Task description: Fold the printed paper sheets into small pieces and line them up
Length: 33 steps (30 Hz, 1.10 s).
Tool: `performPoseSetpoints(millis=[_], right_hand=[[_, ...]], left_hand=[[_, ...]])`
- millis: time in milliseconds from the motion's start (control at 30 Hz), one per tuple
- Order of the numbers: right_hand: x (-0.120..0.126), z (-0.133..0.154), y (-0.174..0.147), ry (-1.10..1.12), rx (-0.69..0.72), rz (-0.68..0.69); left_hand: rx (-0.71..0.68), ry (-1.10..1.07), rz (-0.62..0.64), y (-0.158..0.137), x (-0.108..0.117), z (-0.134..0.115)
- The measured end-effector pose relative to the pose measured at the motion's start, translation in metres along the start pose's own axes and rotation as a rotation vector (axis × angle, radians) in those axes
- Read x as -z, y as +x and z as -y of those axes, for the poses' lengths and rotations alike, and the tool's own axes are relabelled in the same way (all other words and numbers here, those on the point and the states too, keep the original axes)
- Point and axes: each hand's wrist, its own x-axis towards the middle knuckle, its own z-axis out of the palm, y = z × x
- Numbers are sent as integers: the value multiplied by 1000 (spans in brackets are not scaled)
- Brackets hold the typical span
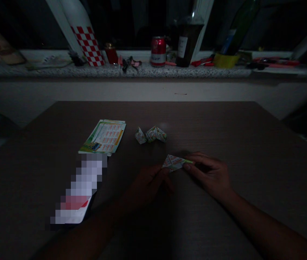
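Two hands, one folded paper, really dim table

So the folded paper [175, 163] was right of the card stack [106, 137] and a bit nearer me. My right hand [214, 175] had thumb and fingers pinching its right end; my left hand [150, 182], mostly in shadow, was pinching its left corner. Elbow room was decent: the table [210, 126] ran on past the stack's far edge, and way out right of the stack to its own right edge. Tighter on the stack's near side, where one phone [81, 189] lay just beside it. Count: one stack (couldn't tell how many cards), three small origami pieces [151, 135] just right of it, one red can [158, 51] well beyond it.
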Motion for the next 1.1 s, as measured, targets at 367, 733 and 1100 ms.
performPoseSetpoints(millis=[367,733,1100], right_hand=[[4,6,-4,-28,-69,227],[1,-1,-12,142,-152,299],[7,-3,-5,61,-101,77]], left_hand=[[6,1,22,0,-1,5],[83,-213,100,1,2,8],[133,-324,-5,4,2,6]])
